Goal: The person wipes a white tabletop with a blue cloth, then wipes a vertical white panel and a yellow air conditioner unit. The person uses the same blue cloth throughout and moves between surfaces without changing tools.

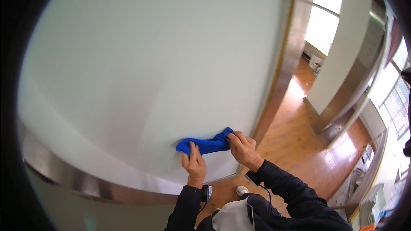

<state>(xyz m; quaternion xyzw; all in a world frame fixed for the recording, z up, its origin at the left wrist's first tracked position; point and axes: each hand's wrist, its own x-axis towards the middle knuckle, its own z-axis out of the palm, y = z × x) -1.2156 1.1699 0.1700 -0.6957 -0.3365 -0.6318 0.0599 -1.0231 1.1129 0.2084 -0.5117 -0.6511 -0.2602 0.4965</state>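
Observation:
A bright blue cloth (210, 146) is stretched between my two hands, in front of a pale, smooth wall panel (179, 64). My left hand (194, 166) pinches the cloth near its left end, with fingertips over the front. The bunched right end is gripped by my right hand (243, 147), close to the panel's right edge. Whether the cloth presses on the panel I cannot tell. Dark sleeves cover both forearms, and a small wired device (207, 193) is strapped at the left wrist.
A metal-clad door frame (279, 80) borders the panel on the right. Beyond it lie a wood-look floor (282, 141), a white bucket (315, 61) and a pillar (343, 48). A metal band (96, 186) curves along the lower left. Stacked papers (371, 202) are at the lower right.

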